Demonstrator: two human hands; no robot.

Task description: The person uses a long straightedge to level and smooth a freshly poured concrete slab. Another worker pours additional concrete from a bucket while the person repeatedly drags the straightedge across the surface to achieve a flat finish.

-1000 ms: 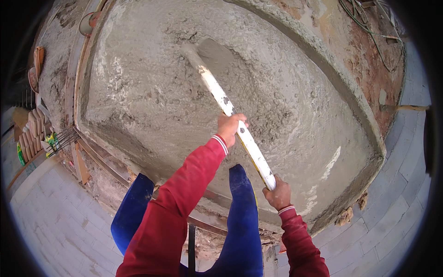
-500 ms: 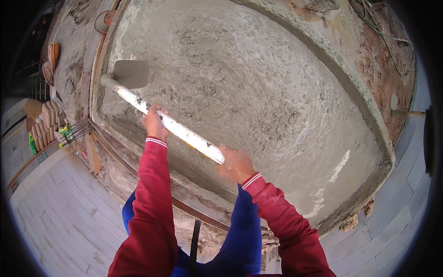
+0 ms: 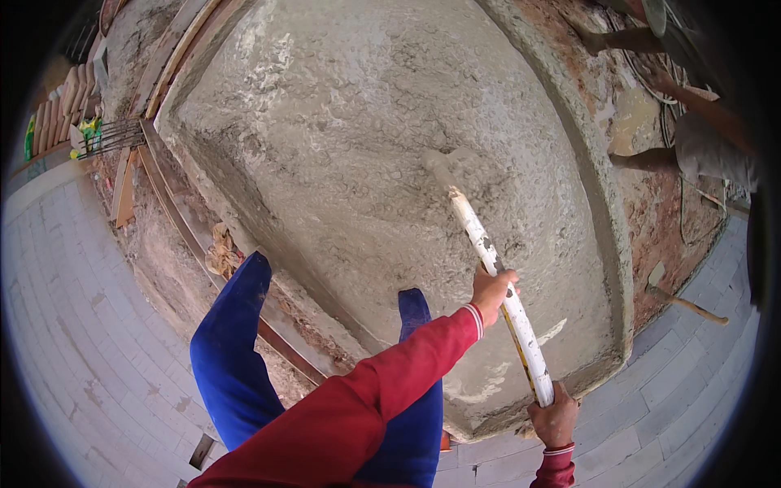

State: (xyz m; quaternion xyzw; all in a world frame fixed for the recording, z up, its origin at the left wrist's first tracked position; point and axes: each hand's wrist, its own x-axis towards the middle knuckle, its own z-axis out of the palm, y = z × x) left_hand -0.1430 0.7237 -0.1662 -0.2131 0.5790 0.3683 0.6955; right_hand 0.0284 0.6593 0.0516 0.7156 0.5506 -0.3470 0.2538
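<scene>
Both my hands grip the white, paint-chipped handle of a hoe [image 3: 480,236]. My left hand [image 3: 493,294] is closed round the middle of the handle. Lower down, near its end, my right hand [image 3: 555,418] is wrapped round it. The far end of the hoe reaches into wet grey cement mix [image 3: 342,195], and its blade is hidden under the mix. This mix fills a wide, shallow bed with a raised rim [image 3: 622,285]. Around the blade the surface is lumpy and stirred up.
Another person [image 3: 712,159] is at the right, beyond the rim, legs and an arm showing. A second hoe [image 3: 691,305] lies at the right edge. Tan sacks [image 3: 69,102], thin metal rods [image 3: 118,137] and a wooden board [image 3: 124,191] are at the left. Paving [image 3: 98,325] surrounds the bed.
The hoe has swung from the bed's far left toward the right and nearer me. Its blade showed before and is now sunk in the mix. Another person has come into view at right.
</scene>
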